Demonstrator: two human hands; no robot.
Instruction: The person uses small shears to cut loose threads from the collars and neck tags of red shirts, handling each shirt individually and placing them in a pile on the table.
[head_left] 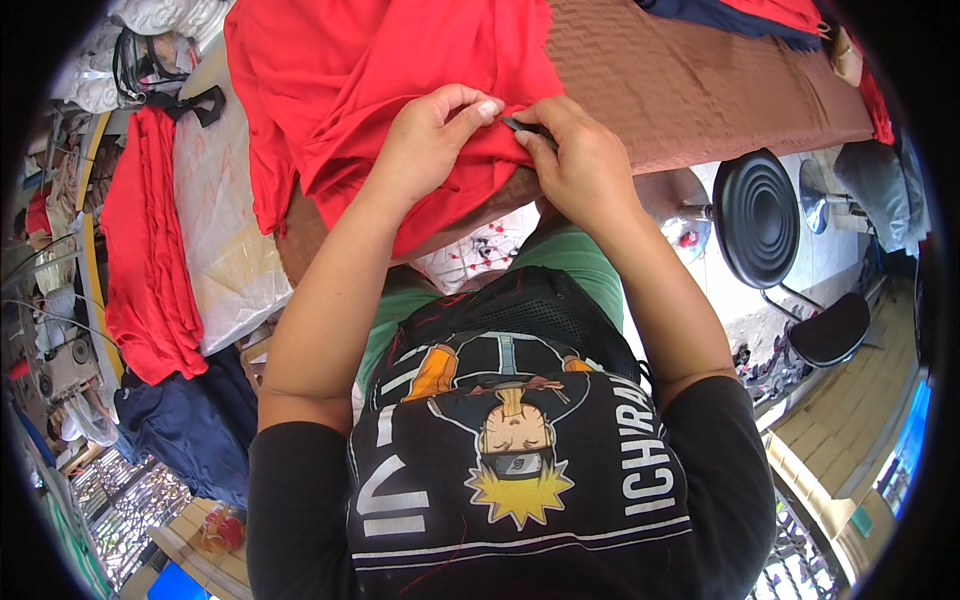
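Bright red cloth (400, 60) lies bunched over the near edge of a table covered in brown fabric (690, 90). On its folds my left hand (432, 135) is closed, thumb and forefinger pinching the cloth near its right side. Just to the right, my right hand (585, 155) is closed around a small dark pointed tool (514, 124), apparently thread snips. Its tip shows between thumb and forefinger, close to the left fingertips; my fingers hide the rest. Part of the cloth hangs down over the table edge towards my lap.
Another red cloth (150, 250) hangs at the left beside a plastic-wrapped surface (225, 200), with dark blue cloth (190, 420) below. On the right are a round black stool seat (757, 218) and a smaller black seat (830, 330). Dark blue and red cloths (750, 18) lie at the table's far right.
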